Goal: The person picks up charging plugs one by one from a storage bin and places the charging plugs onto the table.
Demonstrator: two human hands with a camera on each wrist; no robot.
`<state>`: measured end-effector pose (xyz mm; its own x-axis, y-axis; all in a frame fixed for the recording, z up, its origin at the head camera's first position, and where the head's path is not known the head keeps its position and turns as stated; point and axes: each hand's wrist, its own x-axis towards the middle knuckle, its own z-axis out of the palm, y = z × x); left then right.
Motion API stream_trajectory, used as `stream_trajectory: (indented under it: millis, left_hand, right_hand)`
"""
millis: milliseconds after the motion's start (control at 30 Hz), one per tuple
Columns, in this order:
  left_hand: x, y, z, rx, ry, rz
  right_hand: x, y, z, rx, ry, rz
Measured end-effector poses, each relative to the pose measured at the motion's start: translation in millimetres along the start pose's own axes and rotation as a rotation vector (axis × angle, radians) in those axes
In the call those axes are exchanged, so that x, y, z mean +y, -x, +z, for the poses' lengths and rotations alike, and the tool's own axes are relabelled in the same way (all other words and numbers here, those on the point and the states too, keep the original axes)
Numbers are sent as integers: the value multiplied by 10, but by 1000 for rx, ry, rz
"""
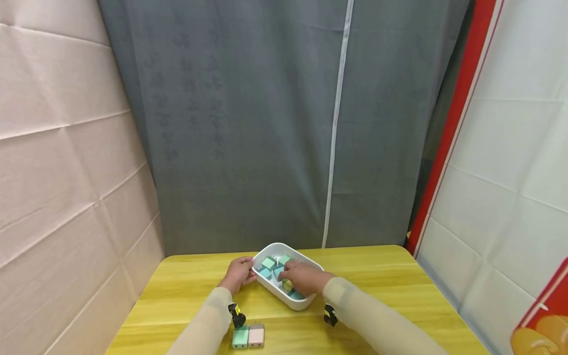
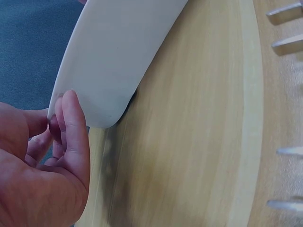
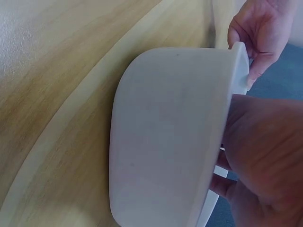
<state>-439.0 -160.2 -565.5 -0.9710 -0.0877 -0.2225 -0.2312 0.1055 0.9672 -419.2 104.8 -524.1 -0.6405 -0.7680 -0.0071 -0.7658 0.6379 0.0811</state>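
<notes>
A white plastic tub (image 1: 284, 294) stands at an angle on the table, with several mint-green and teal charger-like blocks (image 1: 268, 263) inside. My left hand (image 1: 240, 272) pinches the tub's rim at its left corner; in the left wrist view the thumb and fingers (image 2: 71, 127) meet on either side of the rim. My right hand (image 1: 306, 277) reaches down into the tub from the right, its fingertips among the blocks. A small yellowish piece (image 1: 287, 285) shows just under it. The tub wall hides those fingertips in the right wrist view, so I cannot tell whether they hold a block.
Near the table's front edge, a mint-green charger (image 1: 240, 337) and a pink charger (image 1: 256, 337) lie side by side, prongs pointing away. The yellow wood-grain table (image 1: 177, 296) ends at a grey curtain (image 1: 248, 148) behind, with pale cloth walls at both sides.
</notes>
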Motion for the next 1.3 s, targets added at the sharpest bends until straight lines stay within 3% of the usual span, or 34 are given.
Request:
stream_trajectory:
  millis: [433,967,1300]
  left_hand:
    - [14,11,-15,-2,-13,6]
    - [32,15,10,-6,-16,-5]
    - [11,-5,5,-2,-23,-1]
  right_hand:
    - [3,-64,23,-1,35,-23]
    - [2,-167,69,-110,90,65]
    - [1,-179,95,-117,71,68]
